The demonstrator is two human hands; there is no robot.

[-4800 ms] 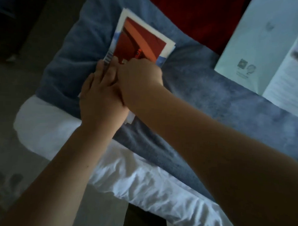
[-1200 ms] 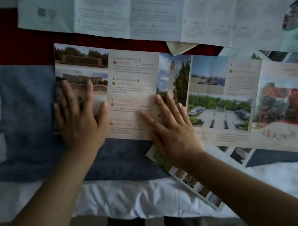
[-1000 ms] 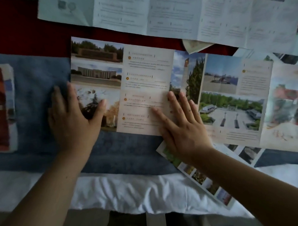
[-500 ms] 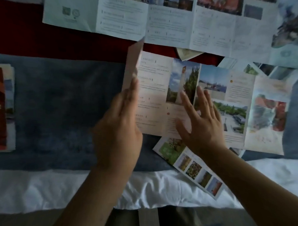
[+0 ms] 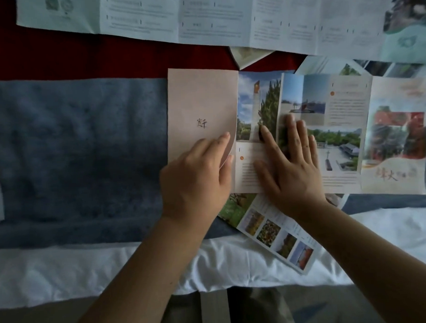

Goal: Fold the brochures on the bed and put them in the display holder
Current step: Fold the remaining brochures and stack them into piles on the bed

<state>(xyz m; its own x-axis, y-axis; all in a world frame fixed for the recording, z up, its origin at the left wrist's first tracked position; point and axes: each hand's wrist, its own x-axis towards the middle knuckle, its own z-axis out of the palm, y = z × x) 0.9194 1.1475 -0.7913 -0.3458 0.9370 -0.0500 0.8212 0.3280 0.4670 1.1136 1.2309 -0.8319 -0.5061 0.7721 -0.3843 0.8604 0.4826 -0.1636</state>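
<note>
Change: half a second ago my left hand [image 5: 195,176] held the end flap upright. Now that flap [image 5: 200,101] lies turned over onto the next panel, with its plain pinkish back and small calligraphy mark facing up. My left grip rests on its lower corner, fingers nearly straight and not pinching; the free edge by my fingertips still curls up. My right hand [image 5: 289,168] stays flat and spread, pinning the scenic brochure [image 5: 339,132] to the bed's blue blanket [image 5: 74,154].

My read: the first fold is laid but not creased, and several panels to the right are still open.

Other unfolded ones: a long pale text brochure [image 5: 202,16] above, and a photo-grid brochure [image 5: 277,231] partly under this one.

Containers: no display holder in view, so I can't tell its contents.
</note>
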